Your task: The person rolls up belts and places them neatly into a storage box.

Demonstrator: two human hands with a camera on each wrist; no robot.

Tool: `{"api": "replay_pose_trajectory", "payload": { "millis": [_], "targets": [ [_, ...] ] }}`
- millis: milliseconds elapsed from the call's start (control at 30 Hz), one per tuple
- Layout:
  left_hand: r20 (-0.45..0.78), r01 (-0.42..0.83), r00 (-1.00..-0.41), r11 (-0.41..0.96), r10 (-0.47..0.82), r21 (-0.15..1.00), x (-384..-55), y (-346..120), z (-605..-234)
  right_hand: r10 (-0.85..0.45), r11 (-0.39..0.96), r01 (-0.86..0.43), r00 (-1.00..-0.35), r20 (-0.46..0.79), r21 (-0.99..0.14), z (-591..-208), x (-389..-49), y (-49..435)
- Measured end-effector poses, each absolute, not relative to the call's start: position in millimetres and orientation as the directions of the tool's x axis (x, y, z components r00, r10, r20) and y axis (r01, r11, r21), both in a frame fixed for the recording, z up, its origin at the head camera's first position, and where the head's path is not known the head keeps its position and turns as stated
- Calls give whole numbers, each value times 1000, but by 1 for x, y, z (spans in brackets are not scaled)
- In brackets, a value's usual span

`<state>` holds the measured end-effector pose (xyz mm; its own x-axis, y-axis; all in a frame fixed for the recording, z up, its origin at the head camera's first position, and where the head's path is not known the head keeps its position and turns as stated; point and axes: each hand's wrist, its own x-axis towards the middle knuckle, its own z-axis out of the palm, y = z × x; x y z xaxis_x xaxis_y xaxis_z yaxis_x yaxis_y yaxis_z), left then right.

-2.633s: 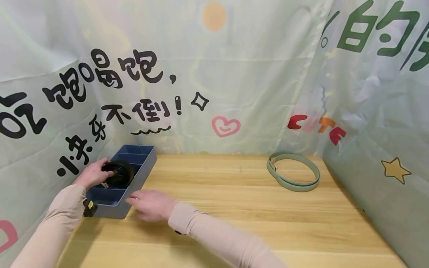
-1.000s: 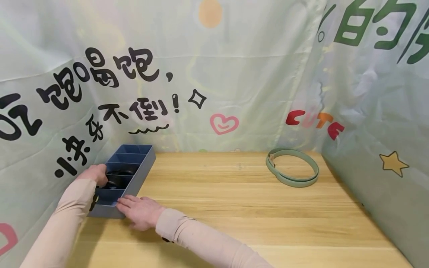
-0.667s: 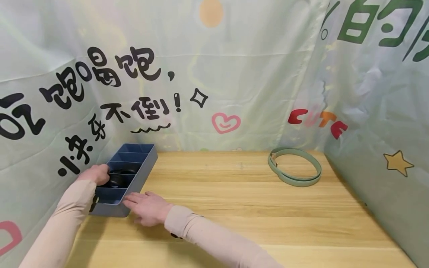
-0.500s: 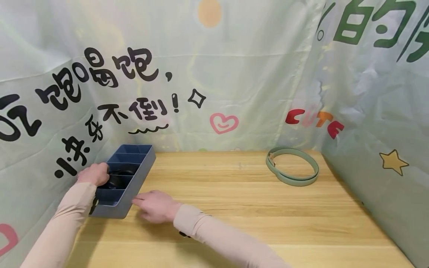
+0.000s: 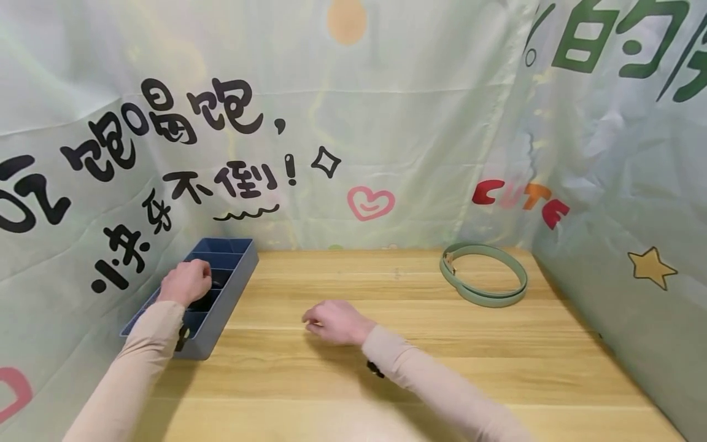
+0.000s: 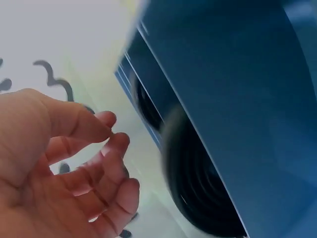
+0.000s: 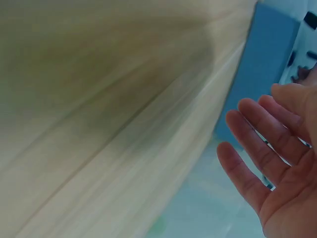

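Observation:
My left hand (image 5: 186, 282) hovers over the blue divided box (image 5: 229, 307) at the left of the table, fingers loosely curled around nothing. In the left wrist view, its thumb and fingertips show no object between them. Beside them, a black coil (image 6: 195, 186) that looks like a rolled belt sits in one compartment. Another black coil (image 6: 144, 104) lies in a neighbouring compartment, partly hidden by a divider. My right hand (image 5: 338, 322) is above the table, right of the box and apart from it; the right wrist view shows its fingers (image 7: 257, 141) relaxed, holding nothing.
A green belt (image 5: 491, 301) with a buckle lies looped on the wooden table (image 5: 386, 368) at the back right. Printed cloth walls (image 5: 420, 153) enclose the table at the back and both sides. The box stands close to the left wall.
The black coil that my left hand held over the box 2.6 seconds ago is now inside it. My left hand has risen and shifted right; my right hand has left the box's side and moved right.

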<state>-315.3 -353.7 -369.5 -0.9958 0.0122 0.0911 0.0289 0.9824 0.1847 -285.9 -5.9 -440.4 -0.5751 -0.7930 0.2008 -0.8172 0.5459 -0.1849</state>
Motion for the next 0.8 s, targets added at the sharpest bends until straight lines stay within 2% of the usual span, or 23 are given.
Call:
{"api": "replay_pose_trajectory", "payload": {
  "millis": [200,467,700,800],
  "targets": [
    [141,170,-979,971,147,170,-317,-313,-378,-738,612,-757,-651,178,-230,-450,-304,54],
    [46,274,-962,948,270,164,-324,-264,-394,-566,734,-607,-795,219,-304,-451,-326,131],
    [20,381,-923,903,385,198,-330,-233,-414,-409,854,-481,-856,317,-199,-457,-335,190],
    [22,426,-902,879,432,212,-333,-224,-423,-320,908,-383,-895,310,-168,-456,-333,210]
  ]
}}
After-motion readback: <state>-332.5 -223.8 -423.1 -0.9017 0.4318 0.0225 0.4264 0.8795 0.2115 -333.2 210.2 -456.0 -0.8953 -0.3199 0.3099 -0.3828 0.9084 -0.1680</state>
